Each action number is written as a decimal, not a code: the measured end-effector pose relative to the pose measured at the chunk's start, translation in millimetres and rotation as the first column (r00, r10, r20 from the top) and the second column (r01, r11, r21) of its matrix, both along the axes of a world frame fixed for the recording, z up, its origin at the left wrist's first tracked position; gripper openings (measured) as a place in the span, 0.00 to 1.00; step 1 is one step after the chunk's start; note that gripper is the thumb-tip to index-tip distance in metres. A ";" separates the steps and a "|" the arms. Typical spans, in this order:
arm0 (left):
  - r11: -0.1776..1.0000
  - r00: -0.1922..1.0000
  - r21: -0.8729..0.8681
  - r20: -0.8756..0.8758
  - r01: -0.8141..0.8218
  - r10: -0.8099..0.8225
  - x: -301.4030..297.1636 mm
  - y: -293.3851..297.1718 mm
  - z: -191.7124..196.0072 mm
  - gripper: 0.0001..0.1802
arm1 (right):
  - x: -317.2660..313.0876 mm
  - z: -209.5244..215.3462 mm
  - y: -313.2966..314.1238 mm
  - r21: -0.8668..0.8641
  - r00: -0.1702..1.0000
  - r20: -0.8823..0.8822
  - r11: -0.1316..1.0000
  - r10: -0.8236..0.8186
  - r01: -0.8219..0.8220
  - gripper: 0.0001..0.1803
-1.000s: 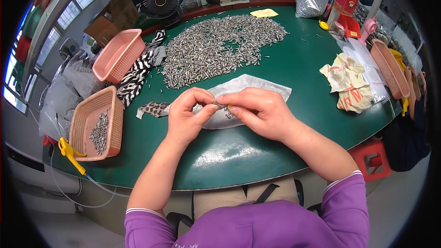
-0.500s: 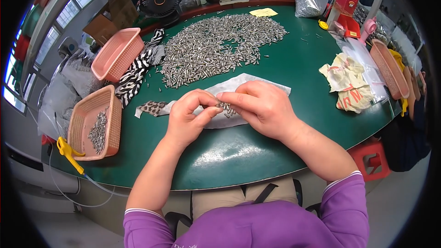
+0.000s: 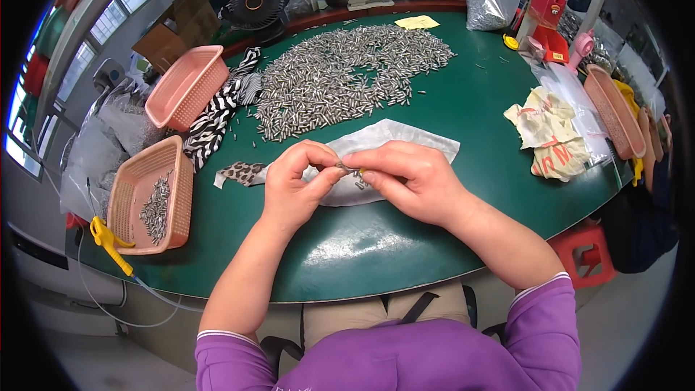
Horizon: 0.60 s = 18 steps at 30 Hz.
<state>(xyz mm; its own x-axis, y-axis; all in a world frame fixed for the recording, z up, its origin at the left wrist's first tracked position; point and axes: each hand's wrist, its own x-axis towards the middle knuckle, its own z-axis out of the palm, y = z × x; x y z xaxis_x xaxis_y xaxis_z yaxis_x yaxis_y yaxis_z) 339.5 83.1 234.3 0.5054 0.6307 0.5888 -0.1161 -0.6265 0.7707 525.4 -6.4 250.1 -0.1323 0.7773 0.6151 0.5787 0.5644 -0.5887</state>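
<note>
The left hand [image 3: 300,179] and right hand [image 3: 416,177] pinch a small metal piece [image 3: 351,169] between closed fingertips, over the pale cloth [image 3: 386,130], nearside of the heap of cylindrical metal pins [image 3: 326,83].

Red letters [image 3: 562,153] on cream cloth [image 3: 548,130], small label [image 3: 557,56] on red bin [image 3: 546,36], pale cut-off characters [image 3: 293,389] on purple shirt [image 3: 420,355]

Both hands [image 3: 293,185] [image 3: 423,181] at small metal pieces [image 3: 360,183] over a pale cloth [image 3: 387,131], a silvery heap [image 3: 311,87] beyond.
</note>
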 end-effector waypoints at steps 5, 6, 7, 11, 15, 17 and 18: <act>0.998 0.998 0.056 -0.058 -0.017 0.020 -1.7 0.2 3.7 0.07 | 0.7 3.7 -1.4 0.113 0.982 0.159 0.990 -0.099 0.082 0.17; 0.999 0.996 0.053 -0.082 -0.011 0.016 -2.7 -0.3 5.3 0.06 | 0.5 5.9 -1.8 0.173 0.959 0.238 0.978 -0.156 0.116 0.18; 0.999 0.994 0.050 -0.106 -0.002 0.008 -2.5 -0.6 5.9 0.06 | 2.5 4.8 -0.6 0.173 0.958 0.238 0.978 -0.159 0.119 0.18; 0.998 0.996 0.042 -0.083 0.039 -0.035 -1.5 -1.9 0.4 0.06 | 8.7 4.9 3.7 0.217 0.943 0.225 0.956 -0.244 0.196 0.18; 0.994 0.991 0.098 -0.125 0.055 -0.042 -2.8 0.0 4.0 0.03 | 7.0 7.9 0.8 0.144 0.980 0.136 0.981 -0.148 0.128 0.15; 0.997 0.997 0.065 -0.075 0.034 -0.029 -1.3 0.1 2.7 0.05 | 6.7 7.0 0.8 0.123 0.986 0.127 0.988 -0.107 0.092 0.15; 0.997 0.997 0.065 -0.076 0.033 -0.028 -1.6 0.2 3.6 0.05 | 6.8 5.7 1.5 0.132 0.990 0.118 0.989 -0.083 0.067 0.15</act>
